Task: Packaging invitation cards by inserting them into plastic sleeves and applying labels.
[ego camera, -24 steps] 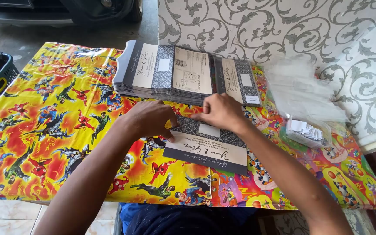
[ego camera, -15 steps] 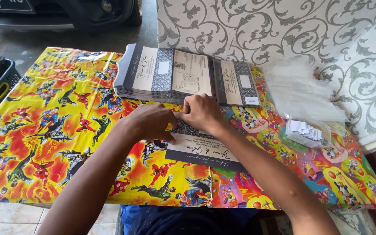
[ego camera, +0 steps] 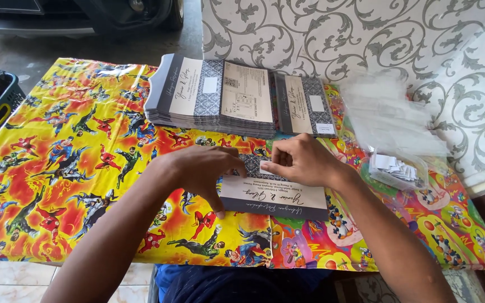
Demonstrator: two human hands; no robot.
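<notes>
Since the earlier frames the right hand [ego camera: 304, 163] has drawn back from the stack toward the card at frame centre. Its fingers are nearly closed, pinching a small white label [ego camera: 266, 166] against the top of the grey card [ego camera: 273, 196]. Beside it, the left hand [ego camera: 206, 171] lies half-curled — fingers bent, pressing the card's left edge flat. Both rest on a tabletop [ego camera: 57, 168] covered in bright cartoon-print cloth. A stack of matching cards [ego camera: 220, 98] sits at upper centre; clear plastic sleeves [ego camera: 388, 115] and a bag of labels [ego camera: 397, 167] lie at right — below a scroll-patterned wall [ego camera: 366, 33].
</notes>
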